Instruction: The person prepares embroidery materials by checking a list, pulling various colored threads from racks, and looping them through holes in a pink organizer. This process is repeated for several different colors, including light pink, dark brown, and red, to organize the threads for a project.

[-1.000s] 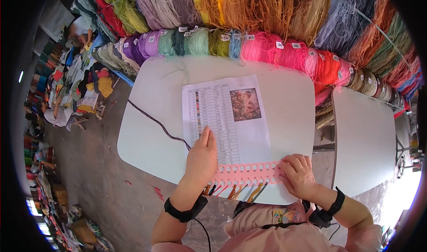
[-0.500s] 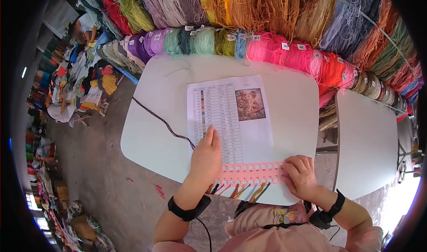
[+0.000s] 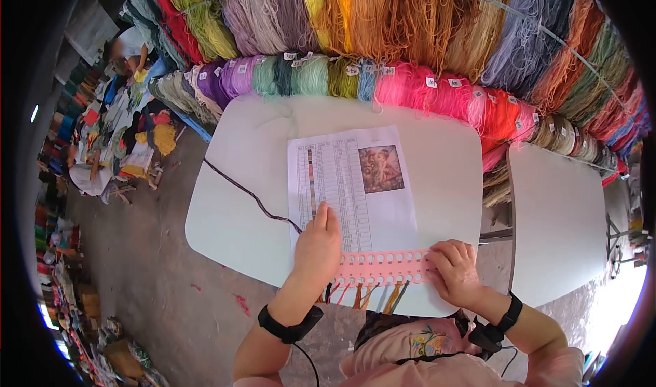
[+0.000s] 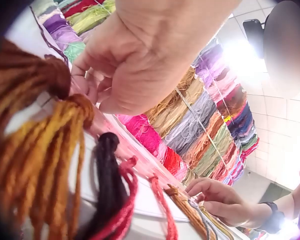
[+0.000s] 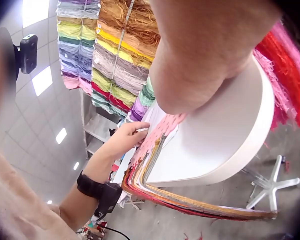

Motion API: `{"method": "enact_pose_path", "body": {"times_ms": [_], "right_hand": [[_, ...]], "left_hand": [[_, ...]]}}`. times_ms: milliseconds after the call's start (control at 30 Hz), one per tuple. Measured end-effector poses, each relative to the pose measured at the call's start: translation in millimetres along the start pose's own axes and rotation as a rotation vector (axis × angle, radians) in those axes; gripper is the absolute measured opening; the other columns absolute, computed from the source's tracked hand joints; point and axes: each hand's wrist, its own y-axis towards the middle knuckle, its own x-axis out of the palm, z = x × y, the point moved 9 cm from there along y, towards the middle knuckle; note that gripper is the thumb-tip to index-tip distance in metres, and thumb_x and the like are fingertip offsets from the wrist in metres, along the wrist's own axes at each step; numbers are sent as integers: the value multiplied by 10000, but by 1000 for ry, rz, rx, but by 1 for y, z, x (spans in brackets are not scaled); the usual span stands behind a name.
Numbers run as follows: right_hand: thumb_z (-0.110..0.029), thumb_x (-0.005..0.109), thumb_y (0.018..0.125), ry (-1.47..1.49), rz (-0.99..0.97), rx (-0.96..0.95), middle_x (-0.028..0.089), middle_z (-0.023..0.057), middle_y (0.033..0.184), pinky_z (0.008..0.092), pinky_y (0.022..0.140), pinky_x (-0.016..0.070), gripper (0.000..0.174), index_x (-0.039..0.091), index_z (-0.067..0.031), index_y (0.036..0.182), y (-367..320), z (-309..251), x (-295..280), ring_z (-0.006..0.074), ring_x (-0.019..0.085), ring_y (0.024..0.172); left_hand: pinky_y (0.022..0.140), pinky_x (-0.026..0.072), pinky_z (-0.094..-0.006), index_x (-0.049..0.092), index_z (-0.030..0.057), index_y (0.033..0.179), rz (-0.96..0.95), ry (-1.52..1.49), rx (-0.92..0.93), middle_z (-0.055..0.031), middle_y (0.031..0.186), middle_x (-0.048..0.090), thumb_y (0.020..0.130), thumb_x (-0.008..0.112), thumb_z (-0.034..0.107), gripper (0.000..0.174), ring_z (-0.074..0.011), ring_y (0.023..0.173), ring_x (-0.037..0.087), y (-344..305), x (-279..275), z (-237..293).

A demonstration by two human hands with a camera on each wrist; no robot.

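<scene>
A pink thread card (image 3: pixel 383 267) with two rows of punched holes lies along the table's front edge. Knotted strands (image 3: pixel 393 295) in brown, gold, black, red and grey hang from its near holes. At the card's left end, my left hand (image 3: pixel 317 250) rests partly over a printed colour chart (image 3: pixel 389 216), index finger extended along its column of colour squares. A dark braided cord (image 3: pixel 253 196) runs up to that hand. My right hand (image 3: pixel 456 272) grips the card's right end with curled fingers and thumb. Long thread bundles (image 5: pixel 200 202) trail below the table edge.
Skeins of many colours (image 3: pixel 424 86) with number tags line the table's far edge, with more hanging behind. A second white table (image 3: pixel 557 216) stands to the right. Far left, people sit among heaped threads (image 3: pixel 137 134). A wheeled chair base (image 5: pixel 273 185) is on the floor.
The head view shifts slightly. Both hands, the pink card and the chart keep their places relative to the table.
</scene>
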Motion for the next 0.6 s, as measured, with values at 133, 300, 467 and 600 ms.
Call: {"method": "enact_pose_path", "body": {"times_ms": [133,300,467,600], "right_hand": [[-137,624,617,6,0,8,468,66,1027,409,811,293,402,512,-92,1000,-1,0,3,263,438,954],[-203,675,616,156,-187,82,464,94,1028,418,836,289,449,505,-86,1016,9,7,-6,279,429,980],[-260,716,582,-42,-326,134,463,106,989,422,835,292,504,504,-75,1000,17,12,0,275,420,992],[-262,741,531,-48,-420,147,482,95,926,418,823,293,500,516,-87,942,25,13,10,266,442,960]], "left_hand": [[730,476,-341,428,-135,1074,-17,9,5,-250,1180,408,662,524,-1,444,-303,879,544,-2,0,0],[813,433,-390,409,-128,1081,-104,-258,-69,-258,1170,408,726,558,62,429,-355,986,486,2,-5,-21],[858,390,-376,362,-128,1104,208,-317,-416,-279,1148,409,670,668,155,601,-388,1071,413,18,-27,-105],[797,433,-347,451,-112,1035,-11,-626,-559,-245,1007,531,667,662,157,502,-342,948,526,27,-8,-111]]}}
